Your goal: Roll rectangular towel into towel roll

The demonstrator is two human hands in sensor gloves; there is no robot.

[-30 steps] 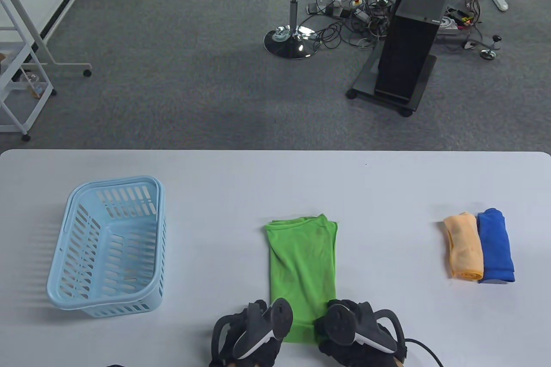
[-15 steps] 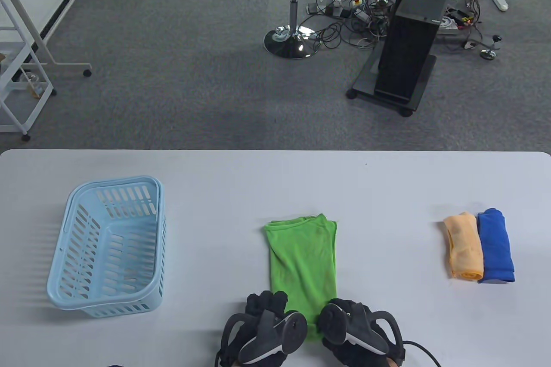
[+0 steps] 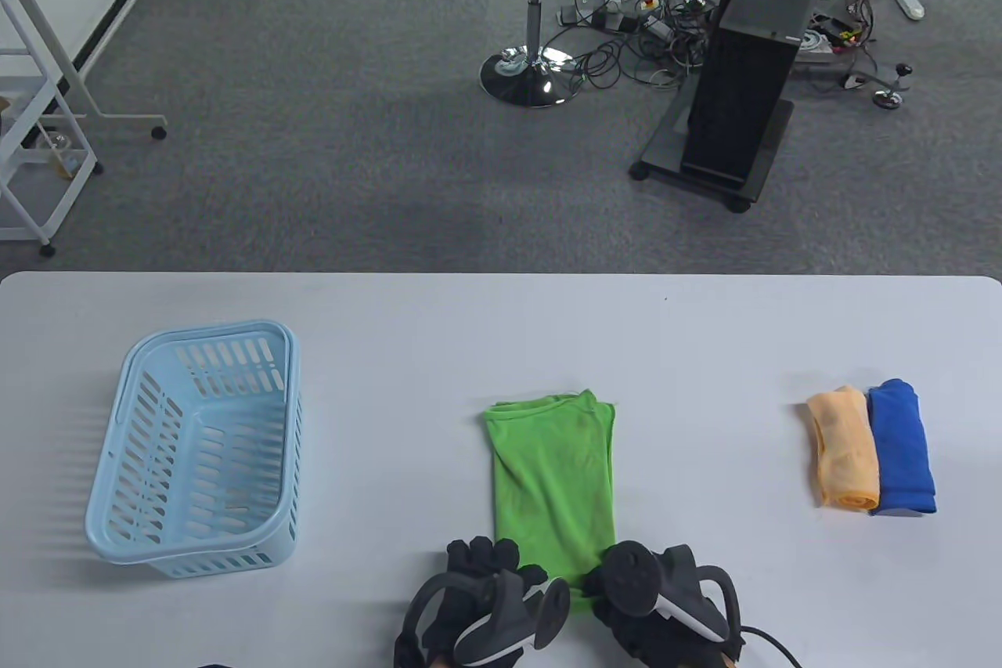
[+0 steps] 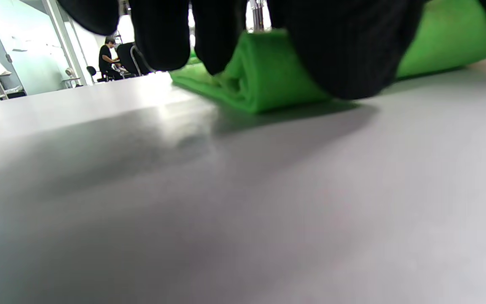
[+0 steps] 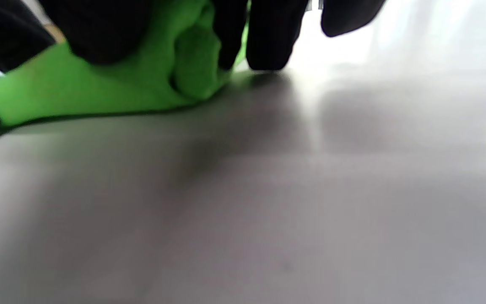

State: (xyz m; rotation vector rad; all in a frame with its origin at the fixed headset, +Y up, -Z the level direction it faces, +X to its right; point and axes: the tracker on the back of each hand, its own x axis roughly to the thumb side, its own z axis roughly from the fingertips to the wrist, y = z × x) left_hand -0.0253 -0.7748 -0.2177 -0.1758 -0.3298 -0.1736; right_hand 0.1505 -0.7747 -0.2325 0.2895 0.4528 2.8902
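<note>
Green towel [image 3: 553, 488] runs lengthwise away — hands [image 3: 481, 601] rolling near end.

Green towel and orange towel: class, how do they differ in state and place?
The green towel lies mostly flat mid-table, its near end just starting to curl under both hands; the orange towel is fully rolled, untouched, at the right beside a blue towel. The green one covers more table. Both are cloth.

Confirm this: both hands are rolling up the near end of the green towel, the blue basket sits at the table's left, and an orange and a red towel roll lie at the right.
One detail is off. The roll beside the orange towel roll is blue, not red, as the table view shows. The rest holds: the left hand and right hand are rolling up the near end of the green towel, and the blue basket sits at the left.
</note>
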